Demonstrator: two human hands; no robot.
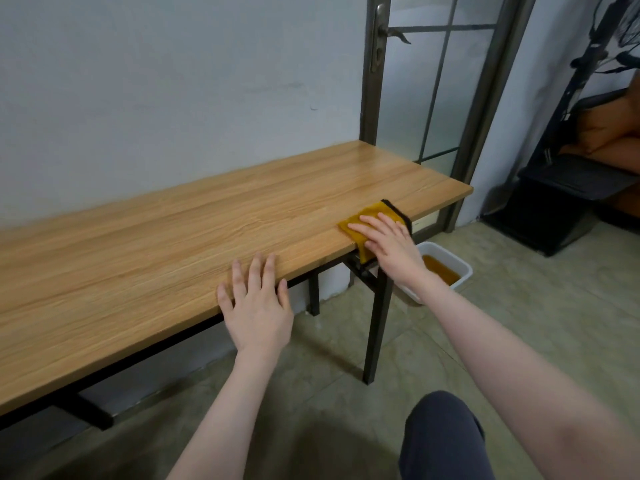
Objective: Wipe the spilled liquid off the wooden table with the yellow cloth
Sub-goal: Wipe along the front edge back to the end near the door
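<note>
We are pressing the yellow cloth (372,216) flat with our right hand (389,245), fingers straight, at the near edge of the wooden bench (173,237). One corner is hanging over the edge, probably to push liquid toward the white tub (465,271) below. Its long axis is running away from us. Our left hand (258,303), fingers spread, is steadying us.

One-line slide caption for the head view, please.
Right hand presses the yellow cloth flat at the wooden table edge above a white tub; left hand rests nearby.
</note>
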